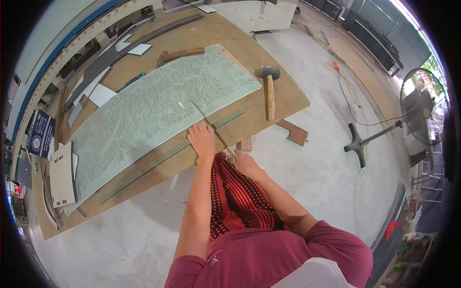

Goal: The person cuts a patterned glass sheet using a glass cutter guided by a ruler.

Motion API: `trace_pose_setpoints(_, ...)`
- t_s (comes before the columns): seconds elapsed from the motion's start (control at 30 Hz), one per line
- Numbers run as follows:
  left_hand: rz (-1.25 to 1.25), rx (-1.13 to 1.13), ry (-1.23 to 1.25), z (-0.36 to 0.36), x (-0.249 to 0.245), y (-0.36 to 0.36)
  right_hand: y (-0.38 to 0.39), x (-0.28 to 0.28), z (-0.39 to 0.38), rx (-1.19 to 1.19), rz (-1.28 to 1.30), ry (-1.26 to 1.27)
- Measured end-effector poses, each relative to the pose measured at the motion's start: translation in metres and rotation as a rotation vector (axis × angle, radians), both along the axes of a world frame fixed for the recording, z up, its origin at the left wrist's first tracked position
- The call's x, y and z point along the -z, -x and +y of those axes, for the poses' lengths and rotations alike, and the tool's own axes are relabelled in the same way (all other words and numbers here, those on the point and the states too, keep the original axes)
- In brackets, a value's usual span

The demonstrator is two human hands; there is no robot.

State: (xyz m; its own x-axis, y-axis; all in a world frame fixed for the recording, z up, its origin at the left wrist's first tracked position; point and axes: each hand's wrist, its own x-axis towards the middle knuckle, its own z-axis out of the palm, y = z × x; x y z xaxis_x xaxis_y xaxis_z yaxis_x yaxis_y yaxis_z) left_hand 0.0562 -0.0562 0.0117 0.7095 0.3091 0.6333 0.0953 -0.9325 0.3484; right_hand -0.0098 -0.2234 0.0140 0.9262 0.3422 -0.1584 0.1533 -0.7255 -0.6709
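- Head view, the only one: dark strip (200,110) lies across the near edge of the worktop (288,98), far end over the patterned panel (149,101), near end just out past the edge by the person's lap
- Strip crosses the green slat (229,118), which lies along the same edge
- Left hand (201,139) rests on the strip close to the crossing; fingers bent and on top, cannot tell if they grip or only press
- Right hand (246,165) is at the near end of the strip, fingers seemingly closed around it
- Handling, my guess: strip is light, thin, fairly stiff, may flex if held at one end only; a smooth face could slip; best hold is one hand flat near the edge, other at the near end
- Slat looks light and narrow, could roll or slide under pressure; panel looks stiff and wide, surface maybe easy to scratch, so take it by its rim
- Mallet (270,93) lies right of the panel, head-heavy by its look, handle toward the person; hammer (182,54) lies at the panel's far edge
- Containers: cannot make out any near the hands; clutter at the far right edge too small to tell
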Motion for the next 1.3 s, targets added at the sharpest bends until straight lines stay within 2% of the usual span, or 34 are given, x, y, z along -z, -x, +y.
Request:
trace_pose_setpoints(0.27, -0.015, 0.007, -0.010, 0.000, 0.002, 0.001, 0.037, 0.003, -0.019, 0.041, 0.086, 0.059)
trace_pose_setpoints(0.5, -0.017, -0.004, 0.013, 0.001, -0.002, 0.000, 0.004, 0.004, -0.003, -0.001, 0.023, 0.010)
trace_pose_setpoints(0.67, -0.011, 0.003, 0.006, 0.000, -0.001, 0.001, 0.038, -0.005, -0.015, 0.038, 0.117, 0.039)
trace_pose_setpoints(0.9, -0.019, 0.021, 0.008, 0.001, -0.003, 0.001, -0.006, 0.006, 0.001, -0.022, -0.012, 0.002)
trace_pose_setpoints(1.03, -0.015, 0.015, 0.025, -0.001, -0.005, 0.001, 0.020, -0.013, -0.004, 0.007, 0.061, 0.048)
trace_pose_setpoints(1.17, -0.007, 0.024, 0.021, 0.000, -0.003, 0.002, 0.031, -0.004, -0.014, 0.009, 0.107, 0.088)
trace_pose_setpoints(1.3, -0.014, 0.008, 0.004, -0.001, -0.004, 0.001, 0.001, -0.005, 0.001, 0.012, 0.056, 0.024)
